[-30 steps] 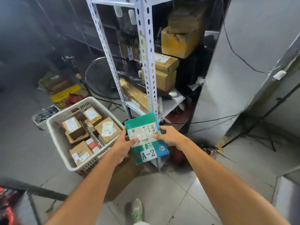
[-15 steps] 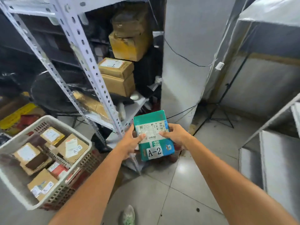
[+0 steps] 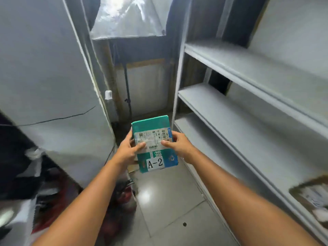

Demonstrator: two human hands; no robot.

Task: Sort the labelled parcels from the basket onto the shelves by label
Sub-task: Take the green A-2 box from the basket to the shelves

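Head view: the teal parcel sits at the centre of the frame, held up in the air between both hands, well above the tiled floor. The left hand grasps its left edge with the thumb laid across the shipping sticker. The right hand grasps the right edge the same way, so each grip is closed on the parcel. A white label near the parcel's lower end reads A-2.

The grey shelves fill the right half of the frame, close beside the parcel but not touching it. At the lower right a brown box lies on one shelf, too blurred to read. The basket is out of view.

The step in hand looks like carrying this one parcel to its place. Next comes finding the shelf that matches A-2; no shelf markings are visible here, so the right level cannot be told. The parcel then has to be set flat on that shelf before both grips let go.
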